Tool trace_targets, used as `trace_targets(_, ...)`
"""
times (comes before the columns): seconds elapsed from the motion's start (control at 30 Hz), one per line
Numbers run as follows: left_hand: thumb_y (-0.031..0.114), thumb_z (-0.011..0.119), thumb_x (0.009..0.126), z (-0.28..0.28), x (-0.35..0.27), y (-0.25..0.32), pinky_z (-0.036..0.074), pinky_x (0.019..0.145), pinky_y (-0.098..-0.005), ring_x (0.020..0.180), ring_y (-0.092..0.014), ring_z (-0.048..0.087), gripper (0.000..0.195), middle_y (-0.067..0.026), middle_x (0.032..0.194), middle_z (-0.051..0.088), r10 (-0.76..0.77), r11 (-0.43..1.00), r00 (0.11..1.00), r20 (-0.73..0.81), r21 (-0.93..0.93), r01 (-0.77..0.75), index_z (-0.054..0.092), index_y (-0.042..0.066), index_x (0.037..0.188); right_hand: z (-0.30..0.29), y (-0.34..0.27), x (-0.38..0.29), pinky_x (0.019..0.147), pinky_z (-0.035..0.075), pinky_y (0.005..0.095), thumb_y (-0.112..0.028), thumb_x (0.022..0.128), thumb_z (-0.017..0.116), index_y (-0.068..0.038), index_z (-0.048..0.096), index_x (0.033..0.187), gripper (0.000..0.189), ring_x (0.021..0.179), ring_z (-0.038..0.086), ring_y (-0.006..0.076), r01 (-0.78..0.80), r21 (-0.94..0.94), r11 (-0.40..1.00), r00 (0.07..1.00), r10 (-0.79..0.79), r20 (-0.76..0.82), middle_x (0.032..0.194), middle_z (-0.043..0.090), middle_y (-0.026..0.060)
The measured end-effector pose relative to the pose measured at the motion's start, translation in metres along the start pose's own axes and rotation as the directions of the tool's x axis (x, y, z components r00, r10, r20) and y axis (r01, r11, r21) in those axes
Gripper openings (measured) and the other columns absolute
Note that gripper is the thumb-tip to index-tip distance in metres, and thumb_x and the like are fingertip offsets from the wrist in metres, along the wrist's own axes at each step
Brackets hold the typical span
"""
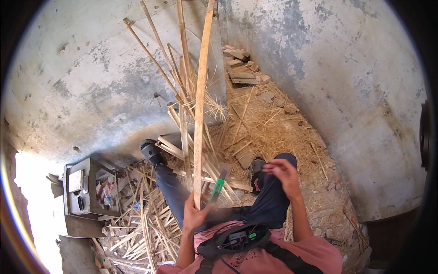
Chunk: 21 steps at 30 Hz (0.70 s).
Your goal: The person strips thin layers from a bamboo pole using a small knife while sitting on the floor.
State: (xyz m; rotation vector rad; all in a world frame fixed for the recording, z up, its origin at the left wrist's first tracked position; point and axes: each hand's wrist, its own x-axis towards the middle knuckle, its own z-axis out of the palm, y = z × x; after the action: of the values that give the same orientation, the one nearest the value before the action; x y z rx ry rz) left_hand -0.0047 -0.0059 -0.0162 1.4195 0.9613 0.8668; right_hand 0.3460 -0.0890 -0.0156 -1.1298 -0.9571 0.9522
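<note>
My left hand (195,213) is closed around the lower end of a long, flat bamboo strip (201,102), which rises away from me toward the wall. A green-handled knife (217,189) with a grey blade slants up from the same hand, beside the strip; blur hides how the fingers grip it. My right hand (283,175) is raised over my right knee, slightly blurred. Its fingers are loosely bent and I see nothing in them. Behind the held strip, several more bamboo strips (150,56) lean against the wall.
Split bamboo offcuts (143,236) litter the floor at left, beside a wooden box (91,191) with small items inside. Straw-like shavings (273,126) cover the floor ahead, and bricks (243,73) are piled in the corner. A black pouch (236,238) sits at my waist.
</note>
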Motion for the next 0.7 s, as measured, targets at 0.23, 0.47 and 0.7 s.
trace_targets(0.23,0.005,0.091,0.081,-0.02,0.005,-0.012,0.052,0.078,-0.0287,0.083,-0.011,0.063,0.031,-0.0021,0.089,0.068,-0.006,0.998,1.0,-0.013,0.062,0.007,0.066,0.002,0.1,-0.13,0.076,-0.162,0.065,0.049,0.0284,-0.016,0.108,0.062,-0.003,0.067,0.111,0.014,0.078,0.065,0.0135,-0.299,-0.477,0.827,0.559,-0.253,-0.789,0.092,0.068,0.0045)
trace_targets(0.47,0.004,0.089,0.081,-0.025,0.017,-0.007,0.051,0.078,-0.028,0.083,-0.01,0.062,0.03,-0.0016,0.089,0.067,0.027,0.99,1.0,0.003,0.139,-0.027,0.065,0.003,0.099,-0.139,0.174,-0.389,0.069,0.051,0.0442,-0.011,0.097,0.06,0.002,0.069,0.094,0.016,0.068,0.064,0.0325,-0.745,-0.632,0.215,0.62,-0.125,-0.774,0.071,0.064,0.0196)
trace_targets(0.7,0.004,0.088,0.079,-0.03,0.027,0.008,0.05,0.078,-0.0285,0.083,-0.011,0.061,0.032,-0.0017,0.09,0.066,-0.025,0.993,0.999,0.032,0.12,0.021,0.064,0.003,0.101,-0.091,0.175,-0.462,0.084,0.055,0.044,-0.015,0.103,0.06,0.004,0.07,0.107,0.022,0.088,0.069,0.0299,-0.998,-0.068,0.005,0.062,0.492,-0.868,0.09,0.07,0.0185)
